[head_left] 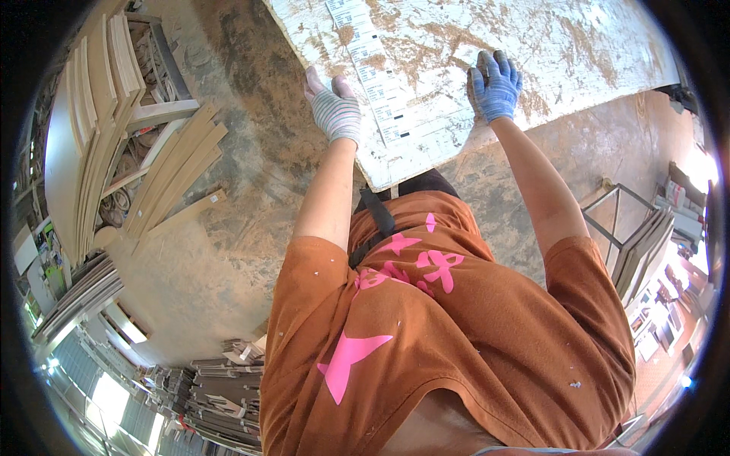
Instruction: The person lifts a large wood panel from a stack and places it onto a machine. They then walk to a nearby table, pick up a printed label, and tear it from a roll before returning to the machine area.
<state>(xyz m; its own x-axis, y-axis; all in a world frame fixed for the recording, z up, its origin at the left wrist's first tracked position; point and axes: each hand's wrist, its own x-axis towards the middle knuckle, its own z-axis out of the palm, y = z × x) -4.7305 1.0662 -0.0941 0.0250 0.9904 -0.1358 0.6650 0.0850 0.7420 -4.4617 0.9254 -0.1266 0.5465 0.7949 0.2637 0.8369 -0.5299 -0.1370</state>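
A large white board (433, 156) with scuffed, brown-dusted paint lies flat in front of me, one corner close to my waist. My left hand (336, 112), in a pale striped glove with pinkish fingertips, holds its left edge, the thumb side on top; part of the fingers is hidden at the edge. On the top face, near the front edge, my right hand (496, 85) rests in a blue knit glove with its fingers slightly spread. Between the hands runs a strip of printed white labels (380, 95) stuck to the board.
Tall curved wooden panels (95, 114) lean on a rack at the left, with loose planks (171, 171) beside them on the dusty floor (205, 266). Stacked boards (220, 391) stand behind me. At the right, a metal frame (616, 209) adjoins more leaning panels (646, 247).
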